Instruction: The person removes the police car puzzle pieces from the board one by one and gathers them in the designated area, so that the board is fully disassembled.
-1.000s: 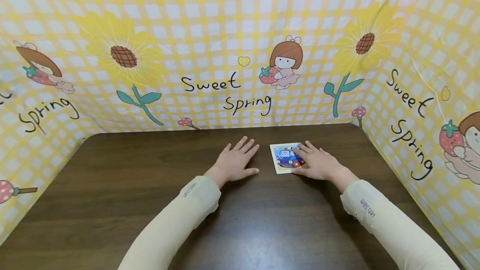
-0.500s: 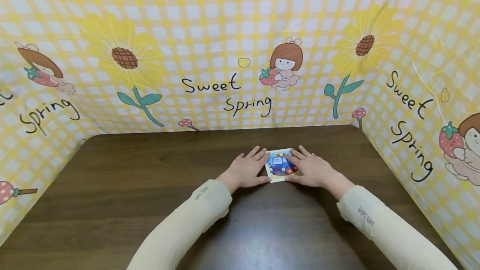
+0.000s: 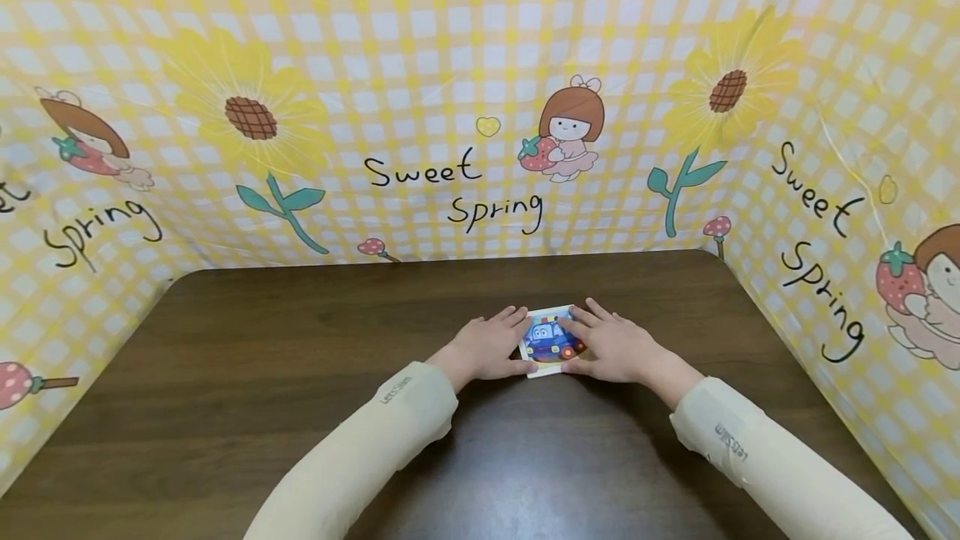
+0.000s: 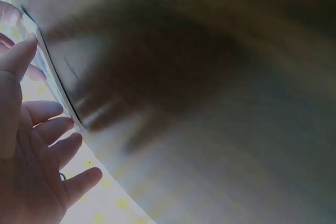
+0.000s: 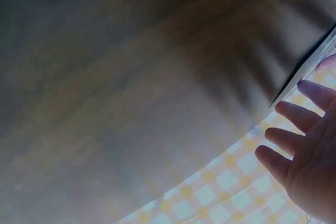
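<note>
A small square picture board (image 3: pixel 552 347) with a white border and a blue cartoon car lies on the dark wooden table. At its left edge rests my left hand (image 3: pixel 489 348), its fingers extended and the thumb by the near left corner. My right hand (image 3: pixel 617 347) touches the board from the right, fingertips over the upper right part and thumb at the near edge. Seen edge-on in the left wrist view, the board (image 4: pixel 59 80) looks thin, with the left fingertips along it. In the right wrist view, straight right fingers (image 5: pixel 296 116) reach toward the board's edge (image 5: pixel 304 72).
The wooden table (image 3: pixel 300 332) extends to both sides and toward me. A yellow checked cloth (image 3: pixel 420 90) with flowers and printed words stands behind the table's far edge and along both sides.
My left hand has come over from the left to meet the board. The board and right hand have shifted left and a little nearer to me, with the left hand now touching it.
</note>
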`<action>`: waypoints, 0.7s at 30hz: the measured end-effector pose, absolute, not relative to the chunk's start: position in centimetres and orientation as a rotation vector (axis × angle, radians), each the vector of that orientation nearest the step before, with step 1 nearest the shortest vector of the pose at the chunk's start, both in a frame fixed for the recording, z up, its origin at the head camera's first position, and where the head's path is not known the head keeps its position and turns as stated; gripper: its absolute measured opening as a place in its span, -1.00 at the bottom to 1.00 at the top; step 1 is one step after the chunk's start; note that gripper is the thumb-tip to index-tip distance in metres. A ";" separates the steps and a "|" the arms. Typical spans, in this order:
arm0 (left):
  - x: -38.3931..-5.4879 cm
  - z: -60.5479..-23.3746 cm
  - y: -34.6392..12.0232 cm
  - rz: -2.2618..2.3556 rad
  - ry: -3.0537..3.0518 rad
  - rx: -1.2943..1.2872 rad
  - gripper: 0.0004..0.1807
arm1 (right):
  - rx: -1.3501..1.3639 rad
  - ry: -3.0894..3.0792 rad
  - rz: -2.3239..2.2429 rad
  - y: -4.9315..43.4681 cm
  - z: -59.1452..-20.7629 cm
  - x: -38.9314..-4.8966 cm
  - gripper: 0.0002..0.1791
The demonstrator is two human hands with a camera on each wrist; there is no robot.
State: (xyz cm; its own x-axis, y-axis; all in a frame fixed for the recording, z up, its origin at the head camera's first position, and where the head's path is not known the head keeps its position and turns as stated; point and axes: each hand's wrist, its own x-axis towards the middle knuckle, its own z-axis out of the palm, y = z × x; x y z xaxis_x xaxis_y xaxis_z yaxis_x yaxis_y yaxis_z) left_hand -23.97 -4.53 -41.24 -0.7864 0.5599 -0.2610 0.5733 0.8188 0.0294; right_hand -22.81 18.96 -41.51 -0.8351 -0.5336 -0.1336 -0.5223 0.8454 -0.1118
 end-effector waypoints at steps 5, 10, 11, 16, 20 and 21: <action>-23.6 -41.1 -5.2 -0.071 2.715 0.881 -0.09 | -0.860 2.853 -0.106 18.8 -41.4 -22.4 -0.16; -23.1 -41.0 -6.1 -0.059 2.692 0.887 -0.09 | -0.921 2.838 -0.133 18.6 -41.2 -21.8 -0.18; -22.9 -41.0 -6.3 -0.055 2.688 0.889 -0.09 | -0.934 2.836 -0.140 18.5 -41.2 -21.7 -0.19; -22.3 -40.9 -7.1 -0.038 2.672 0.891 -0.09 | -0.995 2.817 -0.163 18.3 -41.2 -21.1 -0.20; -21.8 -40.7 -7.9 -0.019 2.663 0.901 -0.09 | -1.023 2.794 -0.184 18.0 -41.0 -20.7 -0.21; -21.6 -40.7 -8.2 -0.012 2.661 0.904 -0.10 | -1.030 2.792 -0.186 17.9 -41.0 -20.6 -0.21</action>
State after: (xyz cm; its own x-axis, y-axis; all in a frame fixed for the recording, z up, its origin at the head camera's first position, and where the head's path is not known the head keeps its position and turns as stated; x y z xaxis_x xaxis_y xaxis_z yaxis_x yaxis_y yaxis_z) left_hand -21.63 -8.16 -40.67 -0.7444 0.5914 -0.3100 0.5942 0.7985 0.0966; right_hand -20.57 17.94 -41.02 -0.7500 -0.6528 -0.1063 -0.6330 0.7550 -0.1711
